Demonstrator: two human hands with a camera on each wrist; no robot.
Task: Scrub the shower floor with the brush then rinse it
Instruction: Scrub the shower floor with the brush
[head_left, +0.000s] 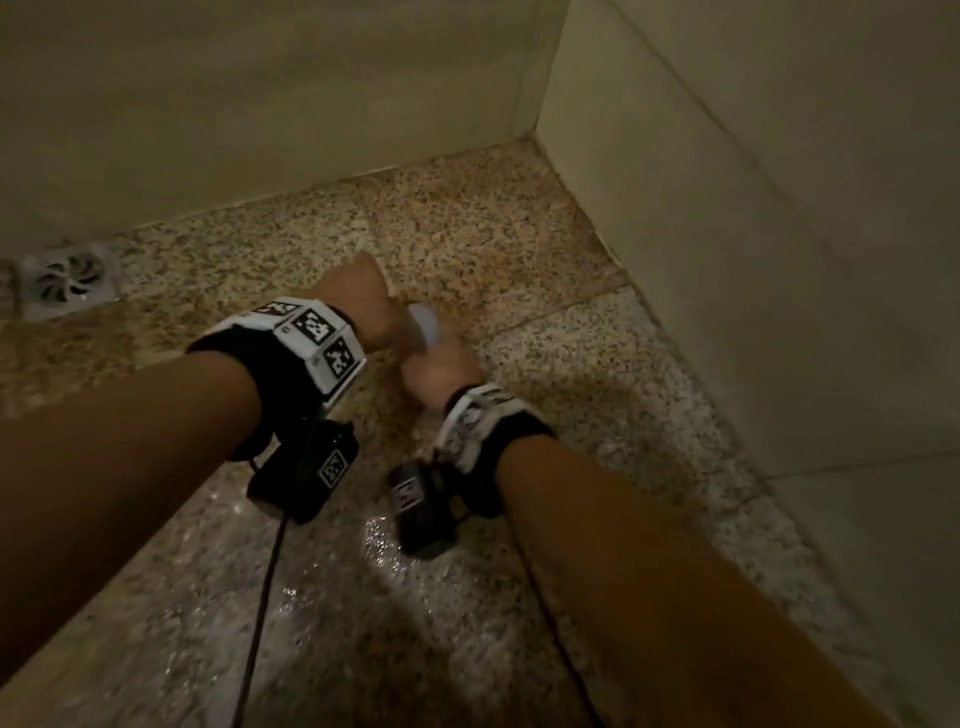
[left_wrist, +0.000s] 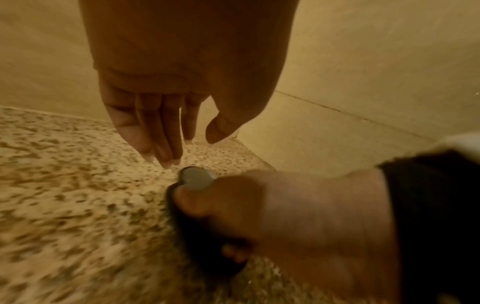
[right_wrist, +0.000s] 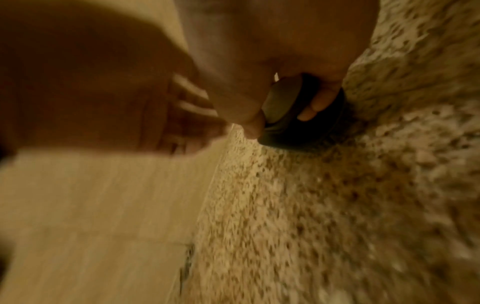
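My right hand (head_left: 441, 364) grips a scrub brush (head_left: 423, 327) with a pale grey handle top and a dark body, pressed down on the speckled granite shower floor (head_left: 467, 234) near the far right corner. The left wrist view shows the brush (left_wrist: 197, 179) under my right hand's (left_wrist: 272, 205) curled fingers; the right wrist view shows its dark bristle base (right_wrist: 306, 131) on the floor. My left hand (head_left: 363, 301) hovers just left of the brush, fingers (left_wrist: 155, 133) straight and relaxed, holding nothing.
A square metal floor drain (head_left: 70, 278) sits at the far left by the wall. Beige tiled walls (head_left: 753, 208) meet in a corner to the right. The near floor (head_left: 363, 597) glistens wet. Cables hang from both wrist units.
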